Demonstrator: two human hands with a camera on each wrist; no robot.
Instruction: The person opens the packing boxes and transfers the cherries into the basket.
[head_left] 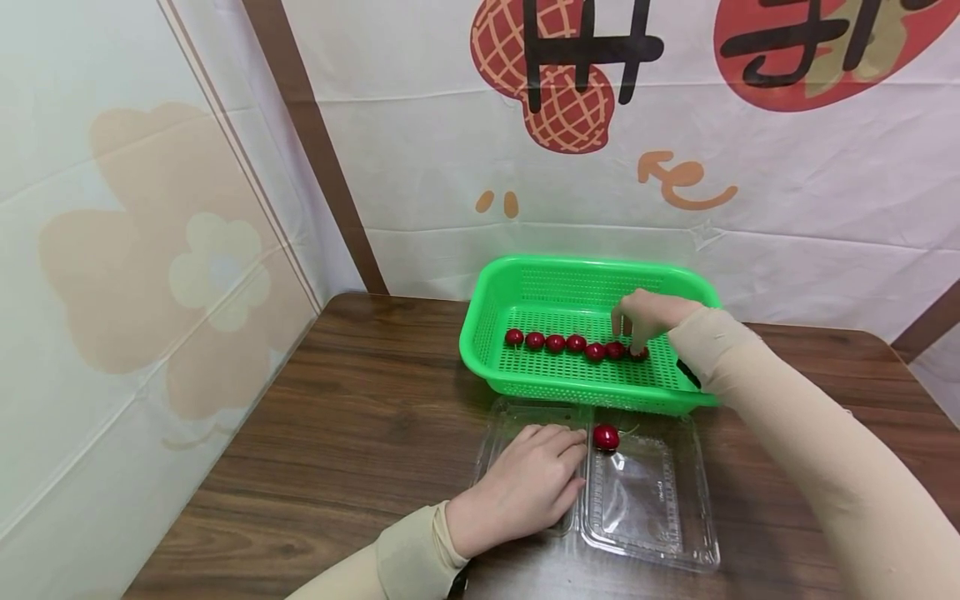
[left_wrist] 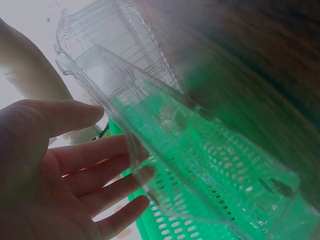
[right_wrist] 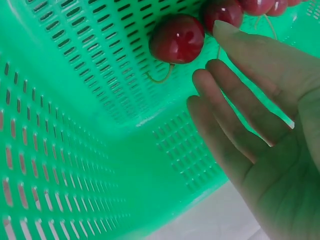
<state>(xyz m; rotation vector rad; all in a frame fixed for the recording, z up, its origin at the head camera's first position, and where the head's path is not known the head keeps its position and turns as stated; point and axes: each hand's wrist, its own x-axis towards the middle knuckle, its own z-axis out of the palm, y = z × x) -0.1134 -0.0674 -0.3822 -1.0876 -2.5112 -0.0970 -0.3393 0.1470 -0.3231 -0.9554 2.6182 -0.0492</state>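
A green plastic basket (head_left: 471,333) holds a row of several dark red cherries (head_left: 555,343). My right hand (head_left: 648,315) reaches into it at the row's right end, fingers spread loosely with nothing between them. In the right wrist view, the end cherry (right_wrist: 177,39) with a curved stem lies just beyond the fingertips, and the thumb tip overlaps the neighbouring cherry (right_wrist: 222,15); contact is unclear. Nearer me, a clear hinged plastic box (head_left: 641,546) lies spread flat. One cherry (head_left: 606,437) sits in its right half. My left hand (head_left: 525,479) rests over the left half, fingers extended at the middle edge.
The basket and box stand on a dark wood-grain table (head_left: 330,433), box directly in front of basket. A printed cloth (head_left: 420,167) hangs behind the table, and another pale cloth (head_left: 135,292) hangs along the left side.
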